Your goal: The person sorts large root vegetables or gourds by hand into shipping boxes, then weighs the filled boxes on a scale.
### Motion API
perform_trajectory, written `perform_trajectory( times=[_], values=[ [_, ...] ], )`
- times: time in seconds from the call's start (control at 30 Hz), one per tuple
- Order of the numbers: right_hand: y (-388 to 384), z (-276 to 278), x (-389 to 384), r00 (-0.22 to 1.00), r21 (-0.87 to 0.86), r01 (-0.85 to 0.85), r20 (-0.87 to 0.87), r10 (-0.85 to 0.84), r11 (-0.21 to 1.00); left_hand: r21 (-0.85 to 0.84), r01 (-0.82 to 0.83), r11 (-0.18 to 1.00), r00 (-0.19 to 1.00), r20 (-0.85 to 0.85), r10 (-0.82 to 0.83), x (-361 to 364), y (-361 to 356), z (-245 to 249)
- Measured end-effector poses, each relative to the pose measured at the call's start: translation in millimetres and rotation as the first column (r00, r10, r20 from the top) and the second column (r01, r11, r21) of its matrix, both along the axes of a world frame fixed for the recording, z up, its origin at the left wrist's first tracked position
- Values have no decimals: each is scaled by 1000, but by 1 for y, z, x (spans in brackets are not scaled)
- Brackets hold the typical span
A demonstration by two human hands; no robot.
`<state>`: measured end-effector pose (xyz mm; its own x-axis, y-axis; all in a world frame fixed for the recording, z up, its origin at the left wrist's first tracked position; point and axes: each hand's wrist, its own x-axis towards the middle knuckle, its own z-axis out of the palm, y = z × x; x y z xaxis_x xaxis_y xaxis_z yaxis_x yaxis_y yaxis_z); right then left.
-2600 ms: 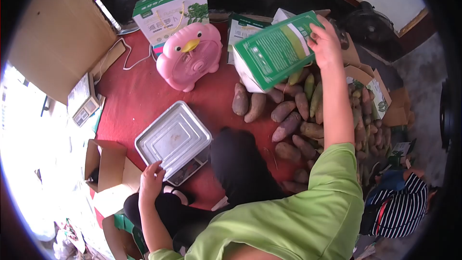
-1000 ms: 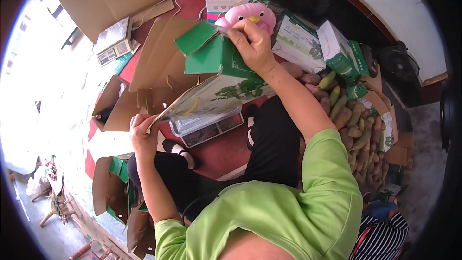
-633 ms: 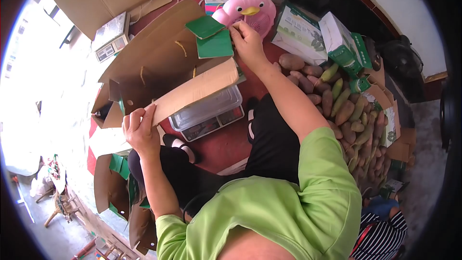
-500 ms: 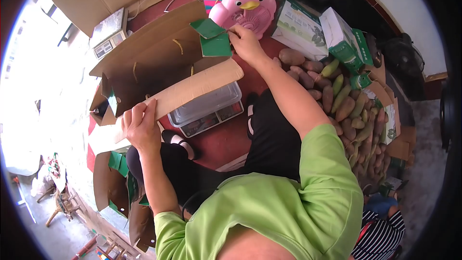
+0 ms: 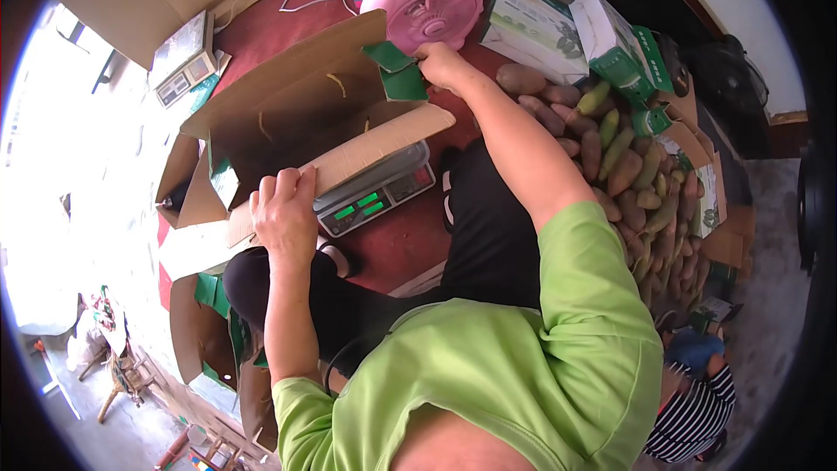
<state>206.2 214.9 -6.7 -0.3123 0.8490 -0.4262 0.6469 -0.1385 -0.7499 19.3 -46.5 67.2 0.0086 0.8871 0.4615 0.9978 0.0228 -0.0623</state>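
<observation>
An open cardboard box [image 5: 292, 98] with yellow cord handles lies with its opening toward me. My left hand [image 5: 286, 216] is closed on the left end of its long front flap [image 5: 379, 146]. At the right end, my right hand [image 5: 443, 66] pinches the edge of a green side flap [image 5: 403, 83]. Under the long flap sits a digital scale [image 5: 377, 201] with lit green displays. A clear plastic tray [image 5: 405, 160] rests on top of the scale, mostly covered by the flap.
Reddish-brown and green root vegetables [image 5: 623, 170] are heaped at my right. Behind them stand printed cartons [image 5: 536, 30]. A pink fan [image 5: 436, 9] is beyond the box. Another scale [image 5: 185, 61] stands at the far left. Someone in a striped top [image 5: 693, 414] is at lower right.
Both hands have moved the box slightly right, so its flap covers more of the tray. The scale's displays now glow green. The whole view has also shifted slightly.
</observation>
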Motion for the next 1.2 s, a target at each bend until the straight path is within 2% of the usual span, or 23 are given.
perform_trajectory(
  times=[0.07, 0.1, 0.17, 0.3, 0.37, 0.43, 0.5, 0.57, 0.63, 0.7, 0.77, 0.83, 0.87, 0.9, 0.97, 1.0, 1.03, 1.1, 1.17, 1.2],
  values=[
    [-1, 4, 3, 999, 143, 9, 52, -16, 990, 1, 13, 1000, 1000, -4, -13, 5, 1, 0],
    [0, 4, 4, 998, 144, 12, 53, -20, 990, 2, 23, 1000, 1000, -9, -23, 6, 1, 0],
    [3, 4, 8, 998, 306, 45, -57, -29, 951, -2, 16, 1000, 1000, -6, -16, 8, 2, 1],
    [0, 15, 7, 999, 338, 40, -27, -33, 940, 25, 26, 999, 1000, 8, -26, 7, 1, 3],
    [1, 15, 4, 999, 375, -12, 46, -6, 927, -12, 25, 1000, 992, 124, -23, 6, -4, 13],
    [3, 15, 3, 999, 365, -13, 34, 0, 931, 26, -12, 1000, 984, 176, 7, -5, -8, 11],
    [-1, 21, -1, 999, 371, 49, -7, -50, 927, 92, -66, 994, 967, 252, 41, -20, -15, 5],
    [-2, 27, -3, 994, 411, 105, -39, -98, 905, 84, -156, 984, 952, 279, 127, -26, -21, 6],
    [-3, 28, -5, 988, 433, 147, -98, -115, 889, 75, -138, 987, 960, 256, 115, -31, -25, 7],
    [-3, 30, -9, 987, 424, 155, -115, -116, 892, 129, -147, 981, 921, 380, 88, -36, -27, 5],
    [-6, 29, -13, 972, 492, 222, -176, -153, 842, 138, -130, 982, 934, 350, 75, -50, -32, 4],
    [-13, 44, -10, 946, 411, 272, -279, -164, 870, 68, -167, 984, 905, 406, 125, -55, -37, 4],
    [-11, 45, -11, 929, 416, 291, -336, -152, 861, 33, -163, 986, 852, 508, 124, -57, -40, 1],
    [-11, 50, -9, 910, 418, 309, -392, -138, 854, 30, -151, 988, 854, 507, 115, -60, -41, -4],
    [-10, 57, 2, 906, 452, 302, -410, -105, 839, -45, -97, 994, 732, 674, 102, -66, -46, -11],
    [-11, 61, 9, 902, 491, 288, -426, -61, 822, -99, -125, 987, 691, 705, 158, -64, -48, -9],
    [-12, 61, 19, 902, 487, 292, -426, -67, 823, -104, -120, 987, 692, 704, 158, -62, -48, -7],
    [-18, 58, 49, 877, 502, 241, -478, 35, 831, -134, -135, 982, 666, 721, 190, -58, -48, -3],
    [-40, 56, 93, 811, 266, 195, -585, -2, 944, -152, -134, 979, 663, 721, 202, -63, -47, -5],
    [-50, 48, 116, 868, 318, 187, -496, -5, 929, -164, -136, 977, 661, 720, 213, -64, -48, -7]
  ],
)
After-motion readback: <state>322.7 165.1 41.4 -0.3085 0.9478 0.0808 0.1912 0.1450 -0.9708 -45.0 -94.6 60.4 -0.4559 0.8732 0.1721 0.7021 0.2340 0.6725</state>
